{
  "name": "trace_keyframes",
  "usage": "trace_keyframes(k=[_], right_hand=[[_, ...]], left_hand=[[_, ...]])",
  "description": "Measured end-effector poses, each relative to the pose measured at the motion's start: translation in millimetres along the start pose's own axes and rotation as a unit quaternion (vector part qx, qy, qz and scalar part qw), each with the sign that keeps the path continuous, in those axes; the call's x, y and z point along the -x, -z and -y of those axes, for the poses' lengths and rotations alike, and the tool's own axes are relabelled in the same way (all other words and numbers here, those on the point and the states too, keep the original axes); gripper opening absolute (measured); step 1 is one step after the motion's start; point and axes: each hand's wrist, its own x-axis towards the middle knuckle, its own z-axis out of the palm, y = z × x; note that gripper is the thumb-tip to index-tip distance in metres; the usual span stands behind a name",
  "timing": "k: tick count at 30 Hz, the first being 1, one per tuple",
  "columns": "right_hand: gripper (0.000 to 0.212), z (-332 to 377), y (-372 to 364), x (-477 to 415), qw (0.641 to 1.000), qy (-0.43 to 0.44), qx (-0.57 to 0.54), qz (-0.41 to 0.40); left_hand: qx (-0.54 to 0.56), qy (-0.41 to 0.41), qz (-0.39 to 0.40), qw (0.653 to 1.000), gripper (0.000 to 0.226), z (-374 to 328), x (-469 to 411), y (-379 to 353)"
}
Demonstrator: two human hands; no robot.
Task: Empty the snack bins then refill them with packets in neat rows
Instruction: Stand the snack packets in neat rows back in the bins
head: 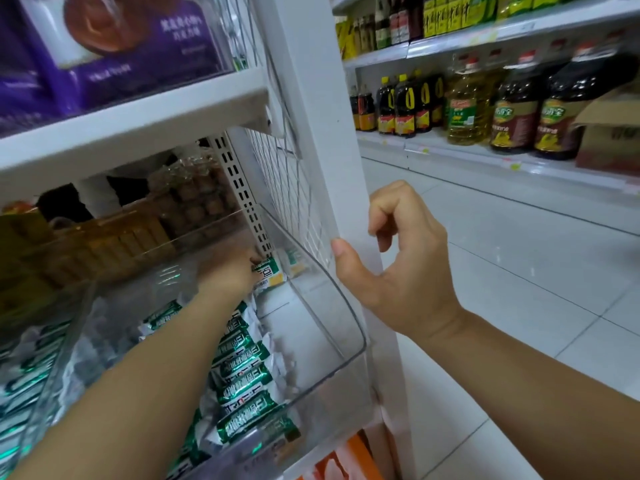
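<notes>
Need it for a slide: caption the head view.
Left hand reaches a green packet at the back of a clear bin; right hand holds the shelf post.

Packets (242, 382), lower centre: green bands, white lettering, silvery-white crimped ends.
Back packet (273, 271): green, white, yellow patch.
Bin (329, 306): clear, colourless.
Shelf (138, 123), post (332, 150), wire grid (287, 188): white.
Box (138, 39), upper left: purple, brown cake picture.
Oil bottle (464, 105), right: golden yellow.
Dark bottles (516, 109): brown-black, red caps.
Carton (609, 133), far right: tan.
Floor (519, 265): pale grey-white tiles.
</notes>
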Motion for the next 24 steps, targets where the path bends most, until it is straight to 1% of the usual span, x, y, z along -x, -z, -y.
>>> trace_keyframes(k=[3, 5, 8, 11, 14, 16, 18, 20, 22, 24], right_hand=[[0.025, -1.2, 4.2, -0.4, 1.000, -0.003, 0.015, 0.019], [0.025, 2.2, 7.3, 0.6, 0.999, -0.023, 0.031, 0.026], [0.024, 15.3, 12.9, 3.3, 0.993, -0.083, 0.075, 0.039], [0.021, 35.9, 17.6, 16.1, 0.980, -0.152, 0.114, 0.050], [0.021, 70.6, 23.7, 44.5, 0.972, -0.205, 0.107, 0.027], [0.020, 98.4, 25.3, 72.6, 0.967, -0.231, 0.097, 0.044], [0.022, 125.9, 24.2, 102.8, 0.959, -0.254, 0.079, 0.102], [0.021, 147.9, 20.8, 130.2, 0.938, -0.283, 0.069, 0.189], [0.015, 156.0, 15.1, 154.1, 0.899, -0.307, 0.073, 0.303], [0.013, 154.3, 6.2, 176.4, 0.846, -0.320, 0.079, 0.419]], left_hand=[[-0.006, 0.005, 0.024, 1.000, 0.017, 1.1, 4.5, 14.0], [0.037, -0.004, 0.022, 0.999, 0.018, 2.9, 18.2, 26.7], [0.116, -0.042, 0.004, 0.992, 0.023, -0.3, 62.4, 47.0], [0.151, -0.098, -0.046, 0.983, 0.015, -4.3, 126.9, 63.9], [0.188, -0.160, -0.116, 0.962, 0.014, -4.7, 197.7, 80.0], [0.214, -0.191, -0.148, 0.947, 0.016, 3.2, 241.8, 82.1], [0.223, -0.199, -0.137, 0.944, 0.017, 19.3, 284.8, 72.8], [0.220, -0.205, -0.093, 0.949, 0.015, 39.9, 323.7, 54.8], [0.216, -0.178, -0.030, 0.960, 0.016, 64.6, 352.8, 31.4], [0.200, -0.123, 0.035, 0.971, 0.019, 92.2, 368.6, 6.2]])
